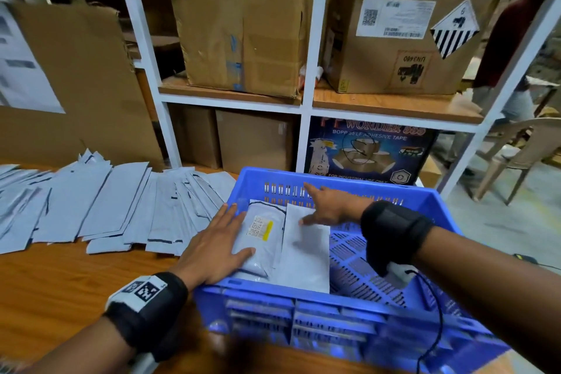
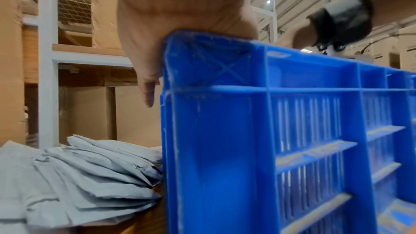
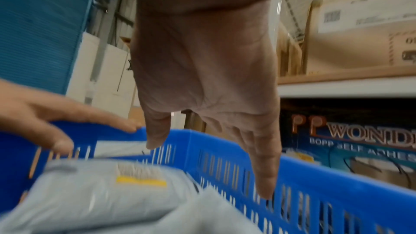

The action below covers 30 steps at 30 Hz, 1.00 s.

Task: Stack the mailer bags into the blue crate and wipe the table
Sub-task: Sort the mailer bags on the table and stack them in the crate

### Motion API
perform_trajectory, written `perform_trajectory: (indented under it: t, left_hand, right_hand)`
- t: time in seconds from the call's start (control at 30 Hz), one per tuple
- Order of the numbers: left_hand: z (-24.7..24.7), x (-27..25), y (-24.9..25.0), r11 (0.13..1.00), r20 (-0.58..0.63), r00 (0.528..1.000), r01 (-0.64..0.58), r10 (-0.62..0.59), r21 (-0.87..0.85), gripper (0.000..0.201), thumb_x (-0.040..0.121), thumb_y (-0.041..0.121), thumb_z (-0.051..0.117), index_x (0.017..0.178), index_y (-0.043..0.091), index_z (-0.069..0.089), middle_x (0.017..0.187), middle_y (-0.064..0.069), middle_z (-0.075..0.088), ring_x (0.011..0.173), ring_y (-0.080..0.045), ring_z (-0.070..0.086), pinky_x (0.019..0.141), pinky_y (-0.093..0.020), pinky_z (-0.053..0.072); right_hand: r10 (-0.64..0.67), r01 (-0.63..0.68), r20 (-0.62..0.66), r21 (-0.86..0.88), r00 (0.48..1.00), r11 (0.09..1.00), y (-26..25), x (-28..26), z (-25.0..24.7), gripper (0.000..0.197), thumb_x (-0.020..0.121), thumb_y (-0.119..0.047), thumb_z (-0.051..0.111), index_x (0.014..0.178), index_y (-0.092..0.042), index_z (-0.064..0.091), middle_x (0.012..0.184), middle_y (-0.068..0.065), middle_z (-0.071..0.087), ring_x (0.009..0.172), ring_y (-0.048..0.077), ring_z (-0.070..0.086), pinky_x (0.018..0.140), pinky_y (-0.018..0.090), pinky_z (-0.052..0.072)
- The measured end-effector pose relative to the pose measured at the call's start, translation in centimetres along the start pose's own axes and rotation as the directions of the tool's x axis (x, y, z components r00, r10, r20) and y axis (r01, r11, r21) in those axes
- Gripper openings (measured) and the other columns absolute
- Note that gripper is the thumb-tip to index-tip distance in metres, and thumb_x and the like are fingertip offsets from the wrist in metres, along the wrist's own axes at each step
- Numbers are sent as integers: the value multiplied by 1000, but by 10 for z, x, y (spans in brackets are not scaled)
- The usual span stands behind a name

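A blue crate [image 1: 349, 291] stands on the wooden table [image 1: 60, 282] in front of me. Two grey mailer bags lie side by side in its left half: one with a yellow label [image 1: 264, 240] and a plain one [image 1: 306, 261]. My left hand [image 1: 233, 231] lies flat on the labelled bag, fingers straight. My right hand [image 1: 315, 205] reaches over the plain bag's far end with straight, spread fingers and holds nothing. In the right wrist view, the right hand [image 3: 225, 127] points at the crate's far wall [image 3: 303, 202], above the labelled bag [image 3: 101, 189].
Several loose mailer bags [image 1: 106, 206] are fanned over the table left of the crate, seen as a pile [image 2: 78, 175] against its outer wall [image 2: 225, 140]. White shelving [image 1: 306, 100] with cardboard boxes rises behind. A plastic chair [image 1: 522, 158] stands at the right.
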<state>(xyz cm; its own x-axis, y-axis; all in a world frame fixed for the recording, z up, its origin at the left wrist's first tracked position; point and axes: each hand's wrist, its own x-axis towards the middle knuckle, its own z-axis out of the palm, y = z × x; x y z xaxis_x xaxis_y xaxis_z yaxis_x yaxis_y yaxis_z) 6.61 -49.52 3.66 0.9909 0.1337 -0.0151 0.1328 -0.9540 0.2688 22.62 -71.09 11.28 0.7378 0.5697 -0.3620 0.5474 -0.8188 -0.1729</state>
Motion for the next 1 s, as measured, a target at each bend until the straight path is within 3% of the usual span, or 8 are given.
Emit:
perform_trajectory:
  t: [0.2,0.43,0.63,0.7,0.77,0.8,0.9,1.0]
  left_hand:
    - [1,-1,0,999,-57,998,-35,33,-36,84,90,69,44,157,30,12,164,9,-1,150,-8,-4,122,-37,14]
    - [-3,-12,0,968,-278,961,-66,-4,-241,61,95,47,55,149,28,35,161,5,23,148,-12,18,119,-30,20]
    - [-27,-66,-14,929,-390,919,-93,-58,-358,57,93,31,64,145,30,41,158,12,25,146,-5,21,116,-27,21]
    - [-36,-97,-33,911,-417,905,-101,-83,-401,56,92,30,65,142,36,40,156,17,27,143,-1,22,113,-25,22]
    - [-42,-130,-61,887,-439,889,-92,-132,-452,56,91,31,66,141,39,40,154,17,30,140,1,27,111,-27,26]
    - [-43,-146,-77,876,-447,880,-82,-161,-475,55,91,33,66,141,38,42,154,16,32,139,-2,30,110,-31,30]
    - [-37,-195,-134,852,-420,874,-14,-244,-524,53,93,34,64,142,34,44,153,14,35,138,-8,36,108,-38,37]
    - [-25,-241,-194,851,-396,870,50,-294,-522,51,93,36,62,141,29,47,153,11,37,136,-8,38,104,-24,40]
  right_hand:
    - [-127,156,-211,126,969,980,-10,-55,-22,96,87,-61,59,157,-23,4,162,9,18,146,27,27,116,40,29]
    - [-119,268,-442,293,889,918,-47,-97,25,84,90,-54,60,156,-31,13,164,0,9,150,17,13,118,38,24]
    - [-76,429,-671,379,737,820,-95,-108,84,65,91,-46,64,148,-30,37,160,-12,21,145,-2,15,113,10,15]
    - [-38,483,-723,421,689,768,-117,-111,102,61,90,-45,64,145,-28,43,158,-11,28,145,-1,22,117,23,26]
    - [-16,535,-749,458,663,710,-148,-114,120,60,88,-45,63,143,-27,46,157,-9,32,144,4,28,111,41,39]
    - [-16,549,-754,463,657,696,-165,-115,128,60,88,-46,63,142,-26,47,156,-8,34,144,5,29,108,45,42]
    - [-34,541,-735,466,677,700,-224,-115,153,62,86,-48,60,141,-21,48,155,-5,35,143,3,30,110,44,40]
    - [-57,541,-689,512,723,668,-285,-107,180,63,87,-48,60,142,-20,48,154,-2,37,142,7,33,107,47,42]
